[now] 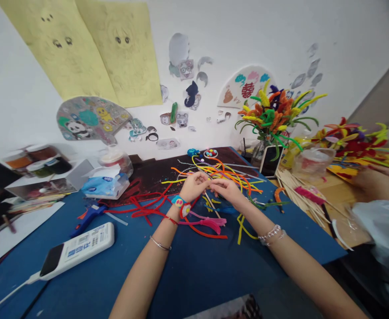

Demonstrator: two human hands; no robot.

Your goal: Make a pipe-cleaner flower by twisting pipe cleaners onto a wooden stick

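Note:
My left hand and my right hand meet at the fingertips above the middle of the blue table mat. Both are closed in a pinch; what lies between the fingers is too small or hidden to make out. Around and below them spread loose pipe cleaners: orange and yellow ones behind, red ones to the left. A pink bundle lies just below my wrists, near a bent yellow pipe cleaner. A thin pale stick shows under my fingers.
Left on the mat are a blue glue gun, a white power bank and a tissue pack. Behind stand a bead dish, a phone and pipe-cleaner flowers. Another person's hand is at right.

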